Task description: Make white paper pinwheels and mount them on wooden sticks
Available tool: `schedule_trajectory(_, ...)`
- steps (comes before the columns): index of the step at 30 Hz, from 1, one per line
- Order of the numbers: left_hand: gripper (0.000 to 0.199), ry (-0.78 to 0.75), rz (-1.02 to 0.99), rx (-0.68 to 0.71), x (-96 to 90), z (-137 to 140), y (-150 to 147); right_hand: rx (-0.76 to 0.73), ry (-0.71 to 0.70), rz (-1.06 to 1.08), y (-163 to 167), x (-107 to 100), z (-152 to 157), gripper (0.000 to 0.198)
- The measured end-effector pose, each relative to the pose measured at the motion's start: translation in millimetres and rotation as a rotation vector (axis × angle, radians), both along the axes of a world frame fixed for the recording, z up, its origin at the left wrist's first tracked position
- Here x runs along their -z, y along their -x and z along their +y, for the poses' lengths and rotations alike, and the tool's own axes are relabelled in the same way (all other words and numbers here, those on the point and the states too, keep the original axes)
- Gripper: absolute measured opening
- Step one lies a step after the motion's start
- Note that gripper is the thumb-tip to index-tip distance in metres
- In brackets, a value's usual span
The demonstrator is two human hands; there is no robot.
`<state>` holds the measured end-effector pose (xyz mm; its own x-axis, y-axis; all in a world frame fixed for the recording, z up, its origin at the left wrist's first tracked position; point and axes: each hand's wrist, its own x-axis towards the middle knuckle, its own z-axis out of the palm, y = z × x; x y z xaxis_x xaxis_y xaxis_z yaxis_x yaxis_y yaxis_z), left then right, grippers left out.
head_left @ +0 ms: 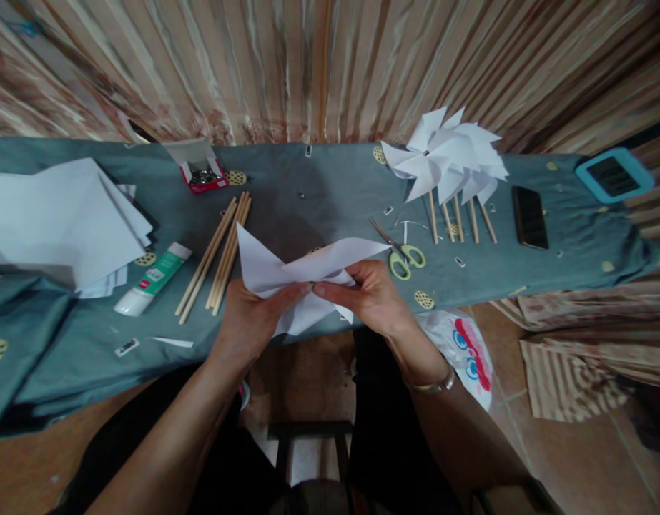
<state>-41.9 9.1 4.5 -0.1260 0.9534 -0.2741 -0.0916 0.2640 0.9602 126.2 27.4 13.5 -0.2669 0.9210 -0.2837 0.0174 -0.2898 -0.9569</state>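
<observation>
A white paper pinwheel (330, 259) with curved blades is held between my two hands above the table's near edge. My left hand (252, 311) grips it from the left, thumb pressed on its centre. From the other side my right hand (375, 297) also pinches it, its thumb tip meeting the left thumb there. The fingers behind the paper are hidden. Close to my right hand lie scissors (407, 259) with light green handles. Thin wooden sticks (212, 261) rest in two bunches beyond my left hand. A small metal tack (301, 195) sits on the cloth beyond the pinwheel.
Finished pinwheels (447, 154) on sticks overlap at the back right, near a black phone (530, 217) and a blue-framed device (613, 175). Toward the left are an open box of tacks (204, 175), a glue tube (154, 279) and white paper sheets (56, 214). A plastic bag (469, 350) hangs below.
</observation>
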Motion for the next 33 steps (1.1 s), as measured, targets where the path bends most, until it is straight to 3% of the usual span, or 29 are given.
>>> schedule_trajectory(16,0.029,-0.006,-0.040,-0.008,2.2,1.7,-2.5,0.034,-0.061,0.041,2.5,4.8,1.9,0.010)
schedule_trajectory(22,0.032,-0.006,-0.106,-0.008,0.9,3.4,-1.3,0.041,-0.048,0.041,1.9,5.5,3.7,0.024)
schedule_trajectory(33,0.032,0.051,-0.175,0.004,-2.7,1.3,-1.9,-0.014,-0.034,0.029,-1.2,5.5,3.2,0.021)
